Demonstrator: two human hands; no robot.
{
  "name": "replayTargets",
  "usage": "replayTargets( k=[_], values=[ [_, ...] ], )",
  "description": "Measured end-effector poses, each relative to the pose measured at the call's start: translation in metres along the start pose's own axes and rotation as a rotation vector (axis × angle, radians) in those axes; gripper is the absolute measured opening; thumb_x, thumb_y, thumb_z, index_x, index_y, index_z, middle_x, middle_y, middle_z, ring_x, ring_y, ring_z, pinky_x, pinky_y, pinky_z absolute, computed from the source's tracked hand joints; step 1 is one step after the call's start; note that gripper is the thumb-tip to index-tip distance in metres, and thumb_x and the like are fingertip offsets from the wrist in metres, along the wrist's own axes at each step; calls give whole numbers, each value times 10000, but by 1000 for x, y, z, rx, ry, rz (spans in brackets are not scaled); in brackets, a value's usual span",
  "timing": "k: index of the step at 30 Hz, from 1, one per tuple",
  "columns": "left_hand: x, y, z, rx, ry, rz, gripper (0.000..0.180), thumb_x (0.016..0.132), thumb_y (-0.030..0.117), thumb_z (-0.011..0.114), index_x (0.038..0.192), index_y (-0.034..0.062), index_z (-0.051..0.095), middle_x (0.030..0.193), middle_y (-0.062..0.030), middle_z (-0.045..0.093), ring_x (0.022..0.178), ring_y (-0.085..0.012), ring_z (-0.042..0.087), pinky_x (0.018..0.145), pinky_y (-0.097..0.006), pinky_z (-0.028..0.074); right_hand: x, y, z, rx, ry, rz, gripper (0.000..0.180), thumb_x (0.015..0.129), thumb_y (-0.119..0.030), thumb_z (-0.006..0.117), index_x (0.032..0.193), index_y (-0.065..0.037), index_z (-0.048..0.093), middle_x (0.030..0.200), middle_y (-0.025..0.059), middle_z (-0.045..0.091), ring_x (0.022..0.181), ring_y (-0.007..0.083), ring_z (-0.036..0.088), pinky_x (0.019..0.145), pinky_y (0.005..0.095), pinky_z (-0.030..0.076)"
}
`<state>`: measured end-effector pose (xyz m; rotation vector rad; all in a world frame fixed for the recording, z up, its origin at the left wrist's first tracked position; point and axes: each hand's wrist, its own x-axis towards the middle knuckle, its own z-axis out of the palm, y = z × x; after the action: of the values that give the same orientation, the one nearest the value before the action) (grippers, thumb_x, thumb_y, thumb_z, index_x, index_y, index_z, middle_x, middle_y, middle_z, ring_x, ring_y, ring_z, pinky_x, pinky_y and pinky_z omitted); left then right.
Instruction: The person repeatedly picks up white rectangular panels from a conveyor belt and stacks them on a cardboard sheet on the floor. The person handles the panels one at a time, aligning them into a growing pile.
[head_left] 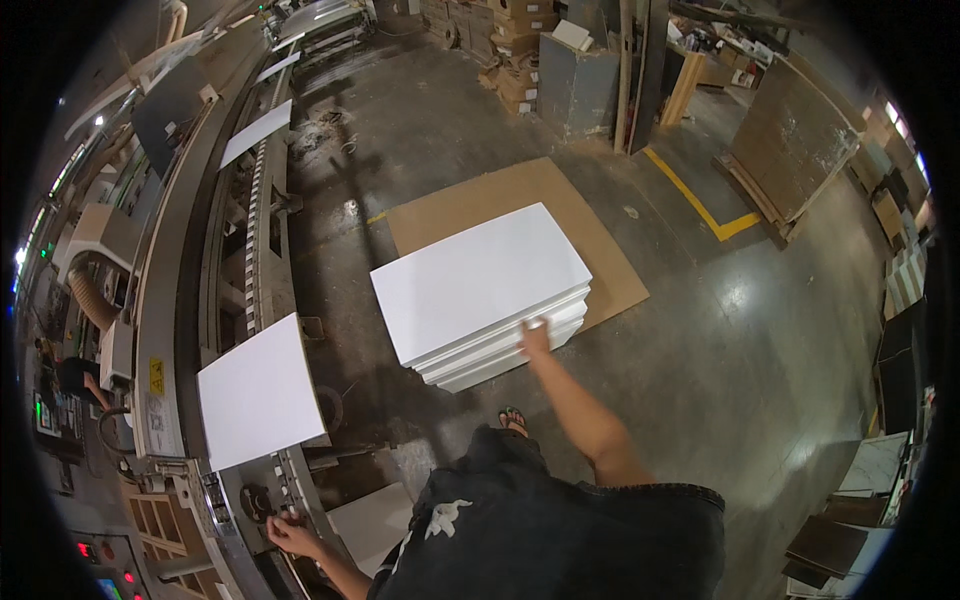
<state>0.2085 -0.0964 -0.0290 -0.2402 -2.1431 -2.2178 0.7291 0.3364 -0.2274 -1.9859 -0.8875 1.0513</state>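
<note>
A stack of white rectangular panels rises from the floor in front of me, its layers slightly out of line. My right hand is at the near right side of this stack, slightly blurred, with its fingers apart. Whether it touches the panel edges I cannot tell. Low on the left, my left hand is beside the end of the conveyor, fingers loosely bent and nothing visible in them. Just beyond it, a single white panel lies on the machine, apart from both hands.
Brown sheet board lies under the stack. The long conveyor runs away on the left, carrying more white panels. Another pale panel is low beside my left arm. A large brown board stands at far right, near yellow floor tape.
</note>
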Motion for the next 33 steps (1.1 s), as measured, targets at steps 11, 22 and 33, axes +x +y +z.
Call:
replayTargets(
  k=[11, 22, 33],
  values=[
    [-141, -9, 77, 393, -305, -268, 326, 1043, 265, 512, 1293, 62, 462, 930, -103, 640, 649, -186, 614, 566, -327, 489, 165, -36, -92, -119, 225, -72, 386, 844, -158, 701, 1200, -25, 633, 1039, 192, 706, 966, 338, 681, 837, 453, 526],
    [-160, -106, 242, -48, -738, -895, 195, 1025, 237, 545, 1134, 76, 524, 884, -71, 628, 816, -223, 662, 723, -438, 567, 23, 5, -104, 562, -30, 58, 297, 875, 92, 576, 1103, -74, 485, 1003, 86, 558, 858, 218, 630, 650, 345, 585],
    [-217, -135, 277, 315, -686, -1012, 264, 946, 166, 635, 1050, -56, 536, 918, -187, 647, 690, -312, 686, 580, -442, 603, -81, 63, -167, 171, -201, 316, 529, 979, -403, 603, 1158, 93, 554, 935, 185, 664, 882, 296, 678, 585, 404, 526]
  ],
)
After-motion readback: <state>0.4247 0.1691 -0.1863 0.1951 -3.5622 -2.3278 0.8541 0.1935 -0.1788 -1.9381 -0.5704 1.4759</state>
